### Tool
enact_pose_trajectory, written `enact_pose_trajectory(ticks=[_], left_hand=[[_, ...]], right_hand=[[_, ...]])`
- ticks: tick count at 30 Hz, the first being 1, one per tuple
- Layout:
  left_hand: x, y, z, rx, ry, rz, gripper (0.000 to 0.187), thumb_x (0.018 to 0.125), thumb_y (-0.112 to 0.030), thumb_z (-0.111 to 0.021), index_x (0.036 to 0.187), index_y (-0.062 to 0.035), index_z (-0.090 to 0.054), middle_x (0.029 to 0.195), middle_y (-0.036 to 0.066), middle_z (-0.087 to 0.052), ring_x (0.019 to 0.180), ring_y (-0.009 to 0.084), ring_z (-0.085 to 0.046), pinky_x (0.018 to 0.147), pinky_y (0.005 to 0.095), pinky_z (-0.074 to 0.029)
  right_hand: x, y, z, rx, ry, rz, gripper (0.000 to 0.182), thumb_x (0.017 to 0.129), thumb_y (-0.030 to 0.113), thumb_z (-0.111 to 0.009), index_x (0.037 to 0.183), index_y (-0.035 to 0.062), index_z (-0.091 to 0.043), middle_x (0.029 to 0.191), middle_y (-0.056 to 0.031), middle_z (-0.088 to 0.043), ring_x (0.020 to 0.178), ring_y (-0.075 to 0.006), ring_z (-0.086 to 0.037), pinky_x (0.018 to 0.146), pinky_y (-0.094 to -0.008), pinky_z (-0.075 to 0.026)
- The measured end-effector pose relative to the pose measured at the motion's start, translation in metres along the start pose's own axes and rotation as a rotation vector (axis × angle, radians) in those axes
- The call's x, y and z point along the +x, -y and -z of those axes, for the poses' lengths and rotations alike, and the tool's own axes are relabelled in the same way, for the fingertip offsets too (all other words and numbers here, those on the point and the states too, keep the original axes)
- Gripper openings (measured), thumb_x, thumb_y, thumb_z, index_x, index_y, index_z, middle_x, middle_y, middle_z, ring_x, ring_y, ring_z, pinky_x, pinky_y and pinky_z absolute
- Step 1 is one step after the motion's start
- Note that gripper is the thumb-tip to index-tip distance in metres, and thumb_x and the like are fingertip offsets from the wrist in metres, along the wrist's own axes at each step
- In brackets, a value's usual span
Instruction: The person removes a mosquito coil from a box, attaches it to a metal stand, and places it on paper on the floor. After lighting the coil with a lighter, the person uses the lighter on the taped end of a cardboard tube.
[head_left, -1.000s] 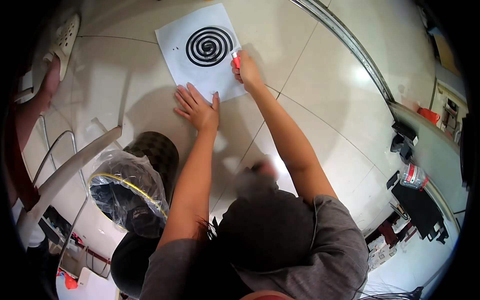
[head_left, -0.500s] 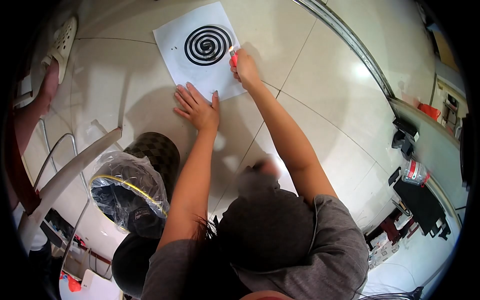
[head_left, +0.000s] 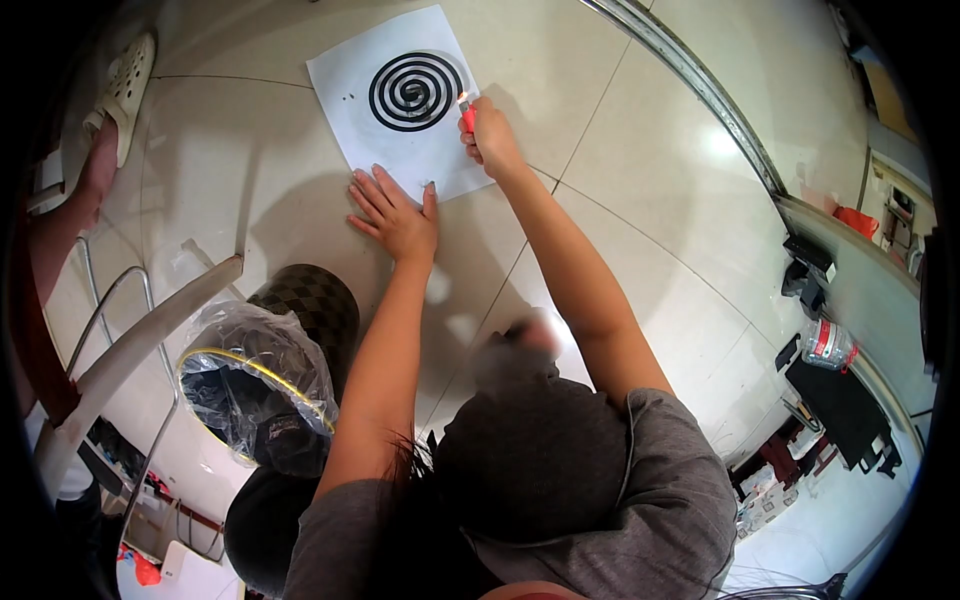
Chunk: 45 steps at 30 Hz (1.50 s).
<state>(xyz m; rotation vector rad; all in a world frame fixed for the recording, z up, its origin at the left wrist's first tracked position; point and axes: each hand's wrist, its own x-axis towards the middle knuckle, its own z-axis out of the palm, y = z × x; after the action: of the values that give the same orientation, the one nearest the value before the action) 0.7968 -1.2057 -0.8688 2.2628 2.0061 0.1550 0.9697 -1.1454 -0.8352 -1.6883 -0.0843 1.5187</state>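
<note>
A black mosquito coil (head_left: pixel 388 118) lies flat on a white sheet of paper (head_left: pixel 340 70) on the floor. My right hand (head_left: pixel 492 140) is closed around a pink lighter (head_left: pixel 468 118), its top end right at the outer right edge of the coil. A small bright flame shows at the lighter's tip. My left hand (head_left: pixel 398 218) lies flat with its fingers spread, fingertips on the lower edge of the paper. Small dark bits sit on the paper left of the coil.
A checkered trash bin (head_left: pixel 318 300) with a clear plastic liner stands left of my left forearm. At the far left are a metal chair frame (head_left: pixel 150 285) and another person's foot in a white clog (head_left: pixel 128 95). A plastic bottle (head_left: pixel 828 345) and a metal floor track (head_left: pixel 700 90) are on the right.
Almost nothing differs. Both hands stay in place, with the lighter still at the coil's edge and its flame still showing.
</note>
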Motion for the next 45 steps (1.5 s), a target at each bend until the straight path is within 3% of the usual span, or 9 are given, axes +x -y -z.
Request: enact_pose_trajectory(ticks=[26, 32, 35, 36, 39, 42, 45], left_hand=[[0.000, 0.002, -0.001, 0.018, -0.004, -0.007, 0.087, 0.081, -0.056, -0.054, 0.142, -0.0027, -0.023, 0.150, 0.020, -0.015, 0.137, 0.0391, -0.015, 0.103, 0.0648, -0.015], [0.000, 0.001, -0.001, 0.012, -0.009, -0.007, 0.086, 0.081, -0.056, -0.053, 0.142, -0.0027, -0.023, 0.150, 0.020, -0.015, 0.137, 0.0392, -0.015, 0.103, 0.0650, -0.015], [0.000, 0.001, 0.000, 0.004, -0.013, -0.012, 0.086, 0.081, -0.056, -0.053, 0.142, -0.0028, -0.023, 0.150, 0.020, -0.015, 0.137, 0.0397, -0.014, 0.103, 0.0654, -0.015], [0.000, 0.001, -0.001, 0.001, -0.021, -0.016, 0.086, 0.081, -0.056, -0.053, 0.142, -0.0029, -0.023, 0.150, 0.020, -0.015, 0.137, 0.0399, -0.014, 0.103, 0.0656, -0.015], [-0.002, 0.001, -0.001, -0.011, -0.030, -0.022, 0.086, 0.081, -0.056, -0.053, 0.143, -0.0030, -0.023, 0.150, 0.020, -0.015, 0.137, 0.0404, -0.014, 0.102, 0.0661, -0.014], [-0.001, 0.002, -0.001, -0.007, -0.018, -0.022, 0.086, 0.082, -0.056, -0.053, 0.143, -0.0031, -0.022, 0.150, 0.021, -0.014, 0.137, 0.0407, -0.014, 0.102, 0.0665, -0.014], [-0.001, 0.003, -0.002, -0.004, -0.012, -0.020, 0.087, 0.082, -0.056, -0.053, 0.143, -0.0033, -0.022, 0.150, 0.021, -0.014, 0.137, 0.0407, -0.014, 0.102, 0.0666, -0.014]], right_hand=[[-0.002, 0.001, 0.001, 0.030, 0.025, -0.081, 0.036, 0.089, 0.038, -0.030, 0.068, 0.0116, -0.044, 0.055, 0.0006, -0.042, 0.043, -0.0084, -0.034, 0.037, -0.0243, -0.023], [-0.016, 0.004, 0.023, 0.245, 0.133, -0.098, 0.051, 0.092, 0.050, -0.027, 0.074, 0.0098, -0.052, 0.054, 0.0024, -0.040, 0.043, -0.0099, -0.033, 0.041, -0.0243, -0.024], [-0.027, 0.002, 0.037, 0.001, -0.083, 0.170, 0.061, 0.094, 0.056, -0.024, 0.083, 0.0052, -0.057, 0.057, 0.0011, -0.042, 0.049, -0.0115, -0.038, 0.047, -0.0263, -0.031], [-0.019, -0.010, 0.042, -0.137, -0.215, 0.429, 0.051, 0.094, 0.048, -0.037, 0.089, 0.0022, -0.058, 0.062, -0.0043, -0.048, 0.056, -0.0163, -0.045, 0.055, -0.0307, -0.038], [-0.005, -0.025, 0.041, -0.666, -0.464, 1.157, 0.035, 0.089, 0.037, -0.054, 0.089, 0.0021, -0.058, 0.069, -0.0116, -0.053, 0.062, -0.0233, -0.051, 0.062, -0.0348, -0.043], [-0.007, -0.027, 0.029, -0.821, -0.551, 1.200, 0.025, 0.084, 0.031, -0.061, 0.082, 0.0058, -0.057, 0.069, -0.0129, -0.054, 0.066, -0.0269, -0.054, 0.062, -0.0353, -0.044], [-0.009, -0.025, 0.020, -0.906, -0.551, 1.059, 0.027, 0.083, 0.032, -0.062, 0.078, 0.0070, -0.055, 0.065, -0.0085, -0.056, 0.061, -0.0256, -0.056, 0.054, -0.0358, -0.044]])
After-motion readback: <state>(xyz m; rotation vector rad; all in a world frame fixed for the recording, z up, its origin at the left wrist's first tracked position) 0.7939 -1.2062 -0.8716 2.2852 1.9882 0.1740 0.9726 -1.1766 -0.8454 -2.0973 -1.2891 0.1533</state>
